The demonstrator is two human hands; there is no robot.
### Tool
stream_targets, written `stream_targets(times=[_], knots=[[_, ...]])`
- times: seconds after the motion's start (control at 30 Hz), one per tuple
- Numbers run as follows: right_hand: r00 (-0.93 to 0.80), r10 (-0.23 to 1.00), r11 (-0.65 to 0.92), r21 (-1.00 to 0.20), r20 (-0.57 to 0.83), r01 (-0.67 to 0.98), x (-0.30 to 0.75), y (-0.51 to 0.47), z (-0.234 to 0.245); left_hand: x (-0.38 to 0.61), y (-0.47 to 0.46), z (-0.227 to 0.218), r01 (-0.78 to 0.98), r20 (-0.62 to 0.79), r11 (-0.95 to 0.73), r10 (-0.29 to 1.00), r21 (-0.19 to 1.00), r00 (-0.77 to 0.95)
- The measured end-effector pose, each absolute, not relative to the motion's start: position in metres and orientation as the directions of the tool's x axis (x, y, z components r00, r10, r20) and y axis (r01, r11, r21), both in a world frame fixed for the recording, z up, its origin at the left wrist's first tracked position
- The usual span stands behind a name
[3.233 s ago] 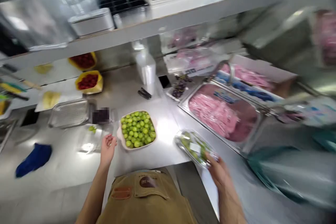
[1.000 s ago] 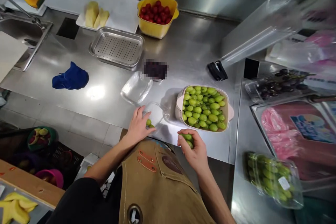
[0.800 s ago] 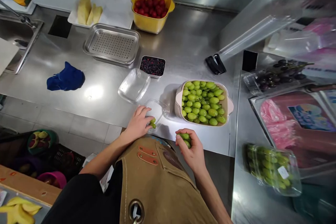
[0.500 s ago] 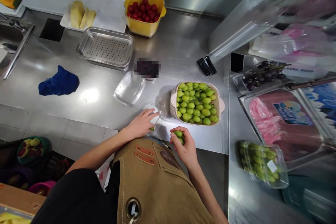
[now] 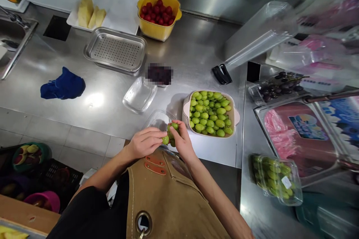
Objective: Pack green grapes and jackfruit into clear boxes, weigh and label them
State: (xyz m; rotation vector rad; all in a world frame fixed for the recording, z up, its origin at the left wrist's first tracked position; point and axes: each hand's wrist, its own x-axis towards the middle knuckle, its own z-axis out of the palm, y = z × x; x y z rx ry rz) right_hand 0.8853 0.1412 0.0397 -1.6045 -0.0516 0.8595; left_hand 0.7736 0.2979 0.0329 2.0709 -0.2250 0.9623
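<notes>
Presumably easy to drop: glossy oval green grapes [image 5: 165,140] at centre frame, bunched in the right hand [image 5: 182,142] and against the narrowed left hand [image 5: 146,142], hold there unclear. Could slip if overcrowded, miss the clear plastic tray [image 5: 158,116] and roll off the steel bench [image 5: 196,71].

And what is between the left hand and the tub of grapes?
The right hand, holding green grapes, and part of a clear container, as the head view shows.
</notes>
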Motion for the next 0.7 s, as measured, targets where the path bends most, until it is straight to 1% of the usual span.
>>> stream_targets(times=[0.13, 0.27, 0.33, 0.37, 0.43, 0.47, 0.5, 0.53, 0.57, 0.63, 0.67, 0.7], knots=[[0.692, 0.520, -0.347, -0.864, -0.501, -0.365, 0.887, 0.147, 0.032, 0.770, 0.301, 0.038, -0.442, 0.710, -0.703, 0.126, 0.557, 0.693], [0.677, 0.588, -0.430, -0.880, -0.442, -0.200, 0.883, 0.137, 0.043, 0.770, 0.303, 0.038, -0.442, 0.719, -0.715, 0.122, 0.542, 0.685], [0.698, 0.617, -0.420, -0.902, -0.363, -0.097, 0.884, 0.128, 0.058, 0.770, 0.300, 0.036, -0.434, 0.709, -0.713, 0.125, 0.551, 0.694], [0.721, 0.624, -0.406, -0.913, -0.302, -0.030, 0.888, 0.122, 0.066, 0.770, 0.297, 0.036, -0.425, 0.700, -0.707, 0.139, 0.565, 0.700], [0.793, 0.594, -0.405, -0.902, -0.135, 0.150, 0.904, 0.108, 0.082, 0.769, 0.294, 0.034, -0.394, 0.681, -0.687, 0.200, 0.610, 0.705], [0.828, 0.560, -0.438, -0.862, -0.039, 0.256, 0.917, 0.099, 0.086, 0.770, 0.296, 0.033, -0.369, 0.669, -0.680, 0.243, 0.634, 0.702], [0.854, 0.517, -0.499, -0.791, 0.058, 0.355, 0.932, 0.090, 0.088, 0.770, 0.304, 0.033, -0.334, 0.658, -0.682, 0.287, 0.651, 0.696], [0.868, 0.479, -0.581, -0.692, 0.133, 0.427, 0.950, 0.081, 0.086, 0.772, 0.319, 0.035, -0.287, 0.650, -0.697, 0.330, 0.657, 0.684], [0.859, 0.481, -0.660, -0.573, 0.174, 0.486, 0.968, 0.073, 0.080, 0.773, 0.341, 0.040, -0.222, 0.643, -0.722, 0.380, 0.655, 0.665], [0.831, 0.526, -0.739, -0.385, 0.182, 0.553, 1.003, 0.064, 0.062, 0.775, 0.406, 0.062, -0.039, 0.646, -0.780, 0.488, 0.625, 0.587], [0.808, 0.567, -0.746, -0.316, 0.162, 0.587, 1.017, 0.063, 0.053, 0.774, 0.444, 0.079, 0.082, 0.646, -0.781, 0.566, 0.620, 0.512], [0.787, 0.602, -0.745, -0.258, 0.137, 0.615, 1.027, 0.064, 0.044, 0.772, 0.482, 0.099, 0.181, 0.667, -0.783, 0.607, 0.595, 0.432]])
